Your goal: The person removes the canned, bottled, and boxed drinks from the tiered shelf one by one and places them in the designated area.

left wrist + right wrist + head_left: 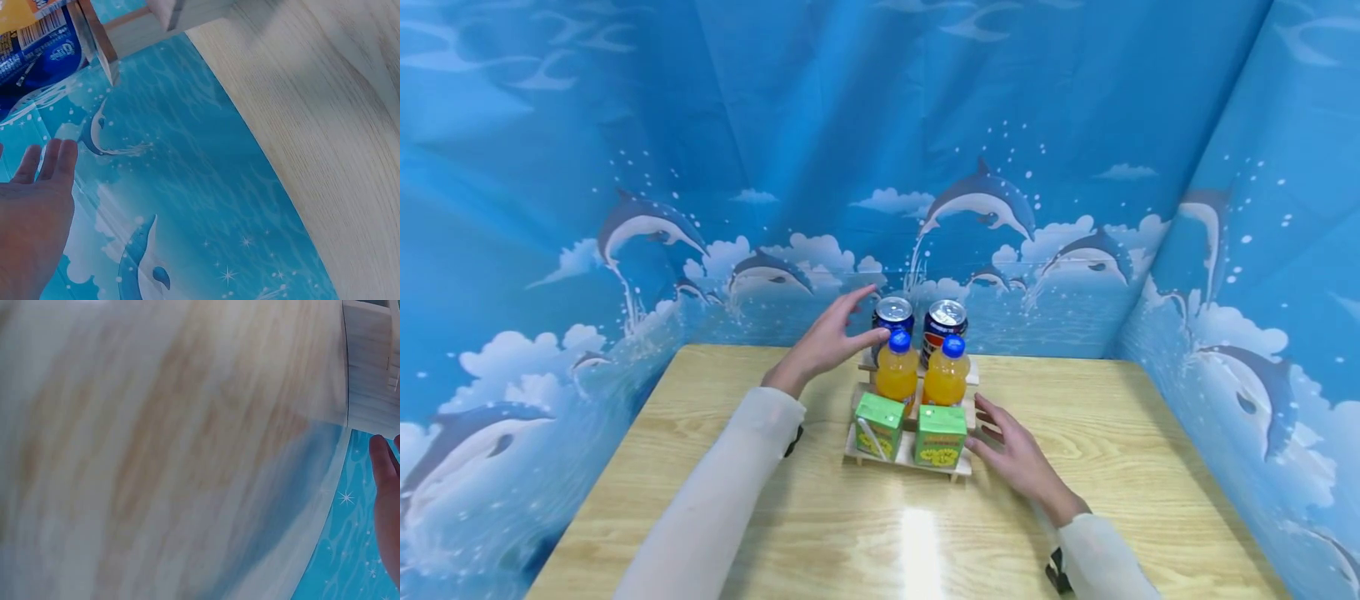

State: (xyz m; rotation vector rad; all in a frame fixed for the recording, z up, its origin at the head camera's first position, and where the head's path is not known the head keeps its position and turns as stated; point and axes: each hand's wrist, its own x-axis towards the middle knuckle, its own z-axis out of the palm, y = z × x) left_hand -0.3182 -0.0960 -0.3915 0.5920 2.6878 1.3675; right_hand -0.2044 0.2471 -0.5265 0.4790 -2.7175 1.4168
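A small stepped wooden rack (pixel 906 450) stands on the table with drinks in pairs. On the top step are two dark blue cans (pixel 893 310) (pixel 947 314), in the middle two orange juice bottles (pixel 897 377) (pixel 945 382) with blue caps, and in front two green drink cartons (pixel 878 427) (pixel 939 438). My left hand (pixel 829 340) is beside the left can, fingers extended and thumb near it; whether it touches is unclear. In the left wrist view that hand (pixel 37 219) is beneath a blue can (pixel 47 53). My right hand (pixel 1019 457) is at the rack's right side, fingers extended.
The wood-grain table (pixel 1075 400) extends around the rack. A blue dolphin-print cloth (pixel 820 167) hangs behind and at both sides. A white straw (pixel 872 438) lies against the left carton. Light glares off the table in front.
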